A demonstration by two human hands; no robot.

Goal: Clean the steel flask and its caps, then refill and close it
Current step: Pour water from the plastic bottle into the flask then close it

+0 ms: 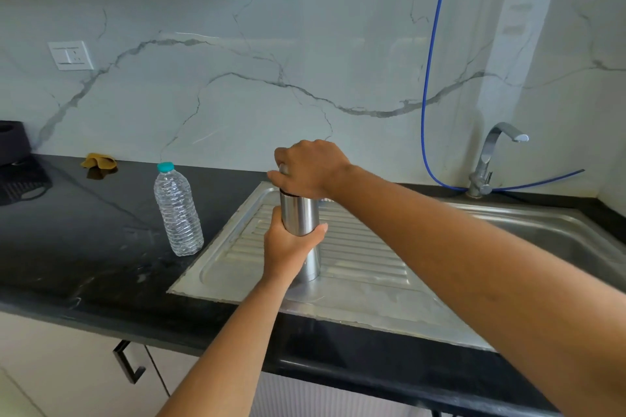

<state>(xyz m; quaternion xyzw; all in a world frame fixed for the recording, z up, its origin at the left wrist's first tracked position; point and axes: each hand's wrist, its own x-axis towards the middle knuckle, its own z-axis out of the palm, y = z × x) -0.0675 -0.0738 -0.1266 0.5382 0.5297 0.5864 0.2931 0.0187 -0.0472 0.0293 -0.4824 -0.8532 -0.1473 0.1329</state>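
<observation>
Plastic bottle (178, 210) just left of the drainboard (355, 267); bare ribs rightward, toward the sink basin (555, 234).

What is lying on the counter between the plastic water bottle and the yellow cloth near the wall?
Nothing: in the head view, the black counter is bare between the plastic water bottle and the yellow cloth.

My left hand (288, 244) wraps a steel flask (299, 217), brushed and softly shiny. The ribbed drainboard (355, 247) under it is dull, scuffed metal. The table (84, 247) is glossy black stone. The water bottle (178, 210) is clear ridged plastic; the tap (487, 159) bright chrome.
</observation>
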